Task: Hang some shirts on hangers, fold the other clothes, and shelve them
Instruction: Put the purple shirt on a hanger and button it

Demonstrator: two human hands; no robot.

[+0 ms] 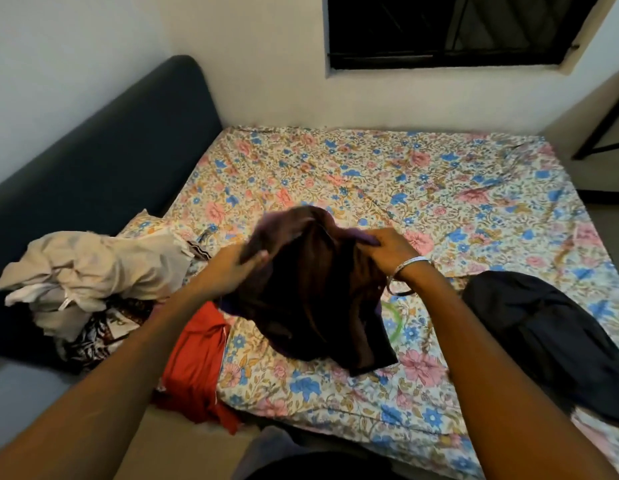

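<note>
Fingers (377, 242) of the right hand (392, 252) pinch the top edge of a dark brown garment (315, 292), and the left hand (238, 268) grips the other side of the same edge with curled fingers. Both hands hold it lifted above the bed (422, 188), probably so that the cloth hangs down and its shape can be found before it is folded or put on a hanger. Its lower part touches the sheet near the front edge of the bed.

Near the front left corner a red garment (197, 358) hangs partly over the edge, close enough to take next. A green ring (398, 323), perhaps part of a hanger, shows from under the brown cloth. At the right edge lies a dark navy garment (547, 337), apart from the others. Along the left edge, against the dark headboard (110, 150), a beige pile of clothes (89, 271) waits unsorted. The far half of the bed carries nothing, which leaves room for folding.
</note>
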